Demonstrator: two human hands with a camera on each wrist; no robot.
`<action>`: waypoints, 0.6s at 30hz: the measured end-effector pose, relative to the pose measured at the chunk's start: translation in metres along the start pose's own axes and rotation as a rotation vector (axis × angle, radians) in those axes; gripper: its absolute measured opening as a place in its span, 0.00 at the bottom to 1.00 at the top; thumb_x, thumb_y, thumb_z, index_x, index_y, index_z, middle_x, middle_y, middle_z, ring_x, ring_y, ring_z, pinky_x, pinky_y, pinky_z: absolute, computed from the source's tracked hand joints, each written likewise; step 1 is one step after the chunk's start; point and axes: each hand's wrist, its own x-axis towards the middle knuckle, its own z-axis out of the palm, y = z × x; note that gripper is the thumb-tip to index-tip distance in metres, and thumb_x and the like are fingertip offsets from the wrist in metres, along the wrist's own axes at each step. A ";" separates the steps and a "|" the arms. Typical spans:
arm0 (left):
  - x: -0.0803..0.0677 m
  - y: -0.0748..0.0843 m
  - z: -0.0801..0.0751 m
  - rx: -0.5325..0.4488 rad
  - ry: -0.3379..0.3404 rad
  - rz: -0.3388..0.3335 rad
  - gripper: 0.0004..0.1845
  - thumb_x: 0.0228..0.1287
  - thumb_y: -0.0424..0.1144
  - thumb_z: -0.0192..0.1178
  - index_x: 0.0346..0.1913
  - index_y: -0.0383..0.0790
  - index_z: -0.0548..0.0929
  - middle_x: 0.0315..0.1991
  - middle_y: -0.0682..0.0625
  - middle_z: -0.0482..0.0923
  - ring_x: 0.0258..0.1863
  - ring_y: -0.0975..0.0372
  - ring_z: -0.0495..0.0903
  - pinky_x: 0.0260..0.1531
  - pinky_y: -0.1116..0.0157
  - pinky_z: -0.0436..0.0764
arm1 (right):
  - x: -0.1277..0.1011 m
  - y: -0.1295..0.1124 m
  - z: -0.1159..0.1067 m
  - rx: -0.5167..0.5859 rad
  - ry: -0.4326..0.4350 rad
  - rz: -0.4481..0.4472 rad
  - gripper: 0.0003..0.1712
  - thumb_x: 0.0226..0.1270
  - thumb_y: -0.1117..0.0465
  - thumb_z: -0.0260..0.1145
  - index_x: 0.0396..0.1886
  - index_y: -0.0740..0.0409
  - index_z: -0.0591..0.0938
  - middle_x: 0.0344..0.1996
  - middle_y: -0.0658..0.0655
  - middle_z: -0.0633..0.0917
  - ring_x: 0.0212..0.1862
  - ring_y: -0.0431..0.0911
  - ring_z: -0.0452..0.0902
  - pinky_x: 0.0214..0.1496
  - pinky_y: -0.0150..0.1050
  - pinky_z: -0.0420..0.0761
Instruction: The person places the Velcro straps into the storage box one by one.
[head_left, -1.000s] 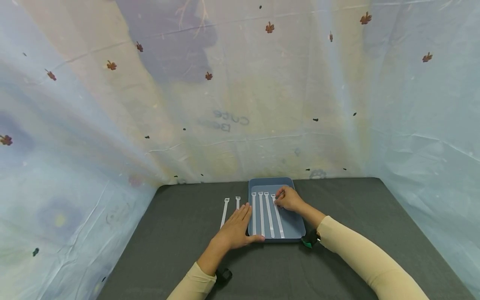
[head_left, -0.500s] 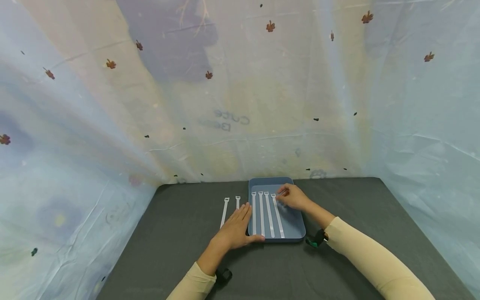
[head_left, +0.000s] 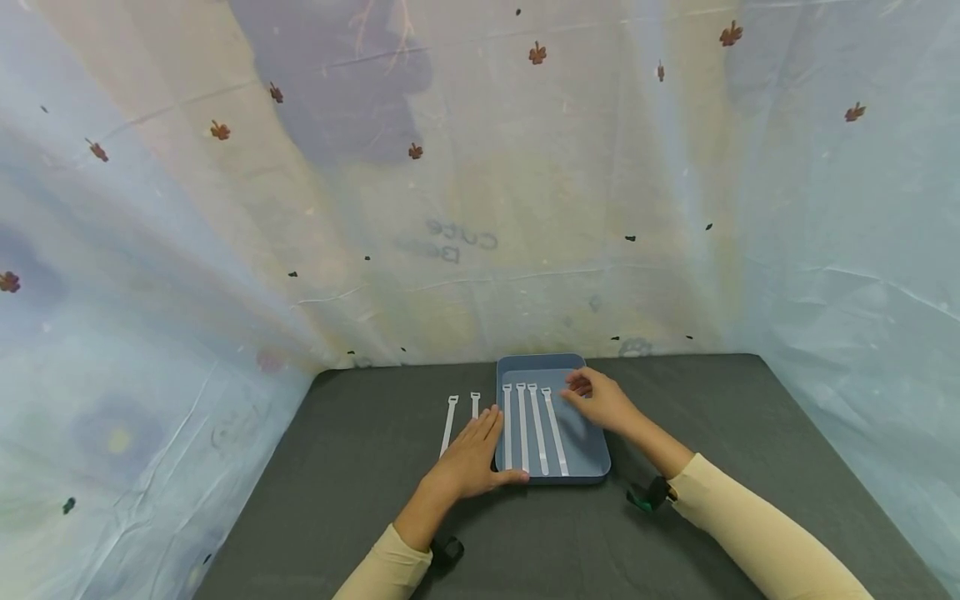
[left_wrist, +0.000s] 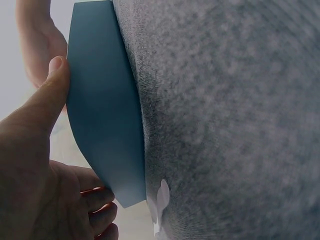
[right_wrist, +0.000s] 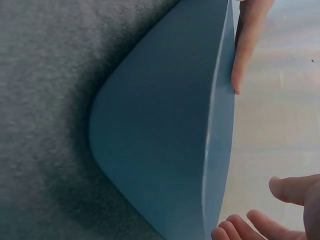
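Head view: right hand (head_left: 600, 400), now empty and relaxed, lifts off the fourth strap (head_left: 556, 432) toward 3 o'clock; flat left hand (head_left: 472, 454) steadies the tray (head_left: 588, 454).

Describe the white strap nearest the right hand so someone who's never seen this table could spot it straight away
Find the blue tray in the middle of the dark table. Four white straps lie side by side in it, running lengthwise. The one you want is the rightmost strap, closest to the right hand; unlike its straighter neighbours it slants a little to the right toward the near end.
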 end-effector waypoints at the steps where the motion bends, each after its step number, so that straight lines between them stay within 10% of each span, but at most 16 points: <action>1: 0.000 0.000 0.000 0.001 0.000 0.001 0.65 0.65 0.77 0.62 0.87 0.33 0.52 0.88 0.39 0.48 0.87 0.50 0.49 0.85 0.51 0.53 | -0.002 0.000 0.000 -0.010 0.010 0.001 0.23 0.81 0.55 0.68 0.63 0.67 0.80 0.56 0.66 0.86 0.58 0.62 0.84 0.60 0.59 0.84; 18: 0.003 -0.002 0.002 0.008 -0.013 0.005 0.65 0.65 0.78 0.61 0.87 0.34 0.50 0.88 0.39 0.46 0.87 0.49 0.48 0.86 0.52 0.51 | -0.040 0.008 -0.007 -0.213 0.055 -0.030 0.40 0.78 0.48 0.71 0.76 0.70 0.72 0.72 0.74 0.75 0.73 0.71 0.71 0.71 0.70 0.73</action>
